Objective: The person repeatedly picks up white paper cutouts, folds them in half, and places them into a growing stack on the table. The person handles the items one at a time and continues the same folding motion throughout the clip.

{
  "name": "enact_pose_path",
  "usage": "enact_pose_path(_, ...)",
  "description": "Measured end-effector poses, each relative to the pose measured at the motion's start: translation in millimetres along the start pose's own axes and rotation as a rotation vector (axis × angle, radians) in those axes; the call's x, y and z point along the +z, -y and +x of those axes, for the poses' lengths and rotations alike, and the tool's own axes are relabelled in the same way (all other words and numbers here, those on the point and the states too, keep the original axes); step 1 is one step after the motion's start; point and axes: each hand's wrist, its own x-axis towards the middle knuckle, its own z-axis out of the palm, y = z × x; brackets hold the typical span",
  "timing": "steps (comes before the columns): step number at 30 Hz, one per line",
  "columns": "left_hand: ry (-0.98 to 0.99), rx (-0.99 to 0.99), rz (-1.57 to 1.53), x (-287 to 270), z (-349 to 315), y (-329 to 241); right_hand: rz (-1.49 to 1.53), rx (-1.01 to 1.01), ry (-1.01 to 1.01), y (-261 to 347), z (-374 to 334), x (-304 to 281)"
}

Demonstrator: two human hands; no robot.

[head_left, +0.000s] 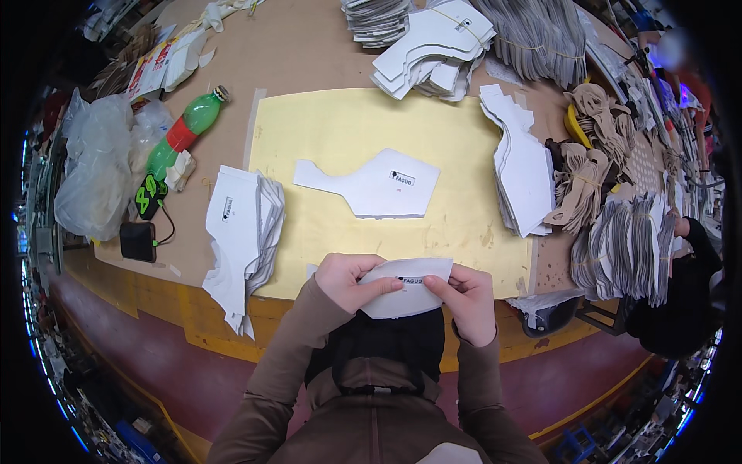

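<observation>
Between my two hands, close to my body at the table's front edge, is a white cut shoe-upper piece [406, 300] with a small printed label. My left hand [348, 282] grips its left side, thumb on top. My right hand [468, 294] pinches the right side the same way, with the fingers partly hidden underneath. Another white cut piece [386, 185], with a narrow arm to the left, lies flat on the yellow sheet [309, 124] ahead of my hands. Stacks of similar pieces lie to the left [232, 216] and to the right [519, 170].
Bundled white pieces [440, 39] and grey bundles [537, 39] sit at the back. On the left are a green bottle [202, 112], plastic bags [97, 162] and a black power bank [138, 241] with a cable. Beige bundles [580, 174] lie right; a person in black [680, 301] is beyond.
</observation>
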Motion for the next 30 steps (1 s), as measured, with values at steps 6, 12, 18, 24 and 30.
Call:
enact_pose_path(6, -0.023, 0.058, 0.004, -0.6, 2.8, 3.0, 0.026, 0.006, 0.005, 0.2, 3.1, -0.1)
enact_pose_path(12, 0.035, -0.047, -0.115, -5.2, 9.8, 0.9, 0.008, 0.008, 0.006, 6.7, 4.5, -10.2)
enact_pose_path(18, 0.044, -0.076, -0.284, -5.6, 9.5, -4.1, -0.009, -0.031, -0.007, 10.9, 1.1, -11.6)
enact_pose_path(24, 0.043, -0.09, -0.293, -7.9, 5.2, -14.1, 0.034, -0.026, 0.007, 17.7, 0.7, -9.6)
enact_pose_path(30, 0.056, -0.081, -0.266, -8.4, 5.3, -16.3, 0.071, -0.017, 0.006, 14.2, 1.3, -8.5)
